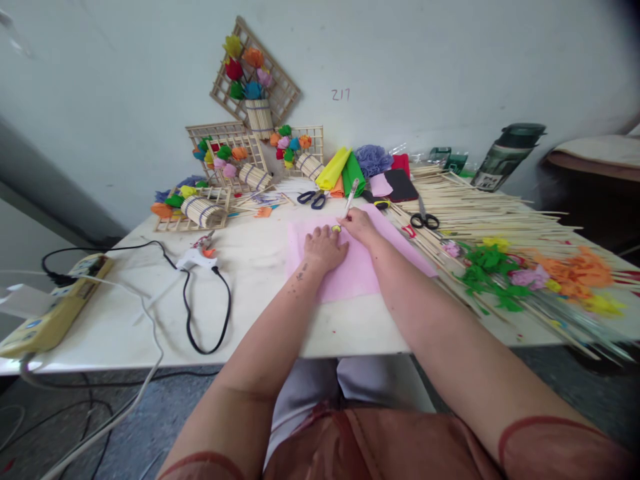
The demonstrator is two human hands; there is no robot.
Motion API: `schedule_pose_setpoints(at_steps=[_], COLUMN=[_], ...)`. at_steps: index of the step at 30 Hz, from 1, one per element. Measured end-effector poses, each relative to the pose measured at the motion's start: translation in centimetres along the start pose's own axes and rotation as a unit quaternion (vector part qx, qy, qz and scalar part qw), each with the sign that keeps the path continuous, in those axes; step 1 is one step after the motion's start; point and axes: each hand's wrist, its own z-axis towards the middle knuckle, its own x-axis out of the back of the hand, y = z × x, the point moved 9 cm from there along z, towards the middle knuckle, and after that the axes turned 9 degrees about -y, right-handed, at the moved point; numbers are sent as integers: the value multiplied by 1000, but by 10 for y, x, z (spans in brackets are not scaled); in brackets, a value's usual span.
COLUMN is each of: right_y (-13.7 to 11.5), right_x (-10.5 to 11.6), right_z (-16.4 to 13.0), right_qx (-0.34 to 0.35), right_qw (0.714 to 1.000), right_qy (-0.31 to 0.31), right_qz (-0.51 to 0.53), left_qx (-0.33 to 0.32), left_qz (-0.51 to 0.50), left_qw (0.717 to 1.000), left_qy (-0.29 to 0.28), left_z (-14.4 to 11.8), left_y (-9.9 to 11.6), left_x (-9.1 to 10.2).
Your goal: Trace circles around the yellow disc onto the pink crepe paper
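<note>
A pink paper sheet (350,283) lies on the white table in front of me. My left hand (325,250) rests flat on it, fingers spread. Just above and to the right, my right hand (359,225) grips a white pen (352,195), which tilts up from the fingers. Between the two hands, close to my left fingertips, a small round yellow piece (336,229) sits on the pink sheet. The pen's tip is hidden by my fingers. Dark-handled scissors (313,198) lie beyond the sheet, and black-handled scissors (425,220) lie to its right.
A glue gun (196,259) with a black cord and a yellow power strip (57,310) occupy the left. Stick frames with paper flowers (205,207) stand at the back. Thin wooden sticks (470,203), cut paper flowers (500,277) and a dark bottle (510,157) are on the right.
</note>
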Motion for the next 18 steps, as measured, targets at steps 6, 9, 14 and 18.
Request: schedule_pose_setpoints(at_steps=[6,9,14,18], right_y=[1,7,14,13], right_x=[0,0,-3,-3], right_z=[0,1,3,3], right_qx=[-10,-34,-44,-31], right_qw=[1000,999,998,999], right_qy=[0,5,0,-9], right_qz=[-1,14,35,37], left_qx=[-2,-2,1,-1], left_qz=[2,6,8,3], left_qw=[1000,1000,1000,1000], left_qy=[2,4,5,6], left_z=[-1,-2,-2,-1], left_y=[1,1,1,0], left_x=[2,2,2,2])
